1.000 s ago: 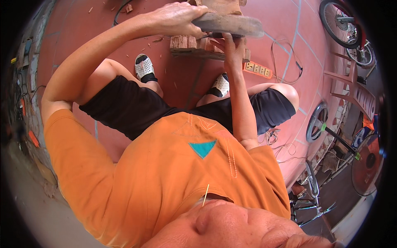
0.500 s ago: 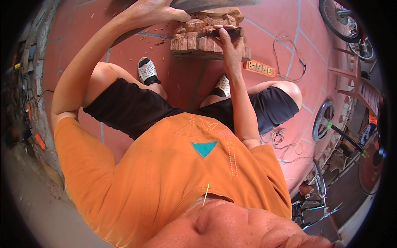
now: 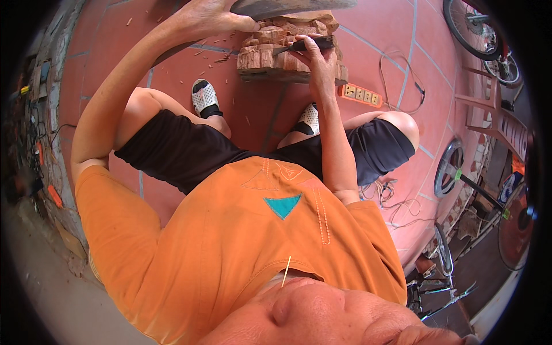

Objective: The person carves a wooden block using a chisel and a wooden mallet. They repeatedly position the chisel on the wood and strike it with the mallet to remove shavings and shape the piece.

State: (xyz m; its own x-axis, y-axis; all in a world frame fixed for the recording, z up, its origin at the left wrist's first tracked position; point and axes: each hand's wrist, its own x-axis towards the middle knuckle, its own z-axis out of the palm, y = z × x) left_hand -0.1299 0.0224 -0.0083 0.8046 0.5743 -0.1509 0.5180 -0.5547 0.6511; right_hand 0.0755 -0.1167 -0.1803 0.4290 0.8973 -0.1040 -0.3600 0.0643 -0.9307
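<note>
A reddish-brown carved wood block (image 3: pixel 270 60) with stepped, rough-cut faces rests on the floor in front of my feet. My right hand (image 3: pixel 322 60) is closed around the dark handle of a chisel (image 3: pixel 315 44). Its thin blade points left, and the tip is at the block's upper surface. Beyond the block's left side, my left hand (image 3: pixel 215 17) grips a long, broad grey tool (image 3: pixel 287 7) that looks like a heavy blade. The tool reaches right, above the block in the picture; a dark end of it shows beneath my forearm. Most fingers of this hand are hidden.
Wood chips (image 3: pixel 223 58) are scattered on the red tiled floor (image 3: pixel 379 34). An orange power strip (image 3: pixel 361 95) lies right of the block, near a looped cable (image 3: pixel 424 95). Farther right are a pink plastic chair (image 3: pixel 497 112), bicycle wheels (image 3: pixel 474 29) and a loose wheel rim (image 3: pixel 448 167).
The grey tool in my left hand has shifted slightly left. The chisel's handle has moved a little, and the fingers of my right hand have shifted on it. The block stays put.
</note>
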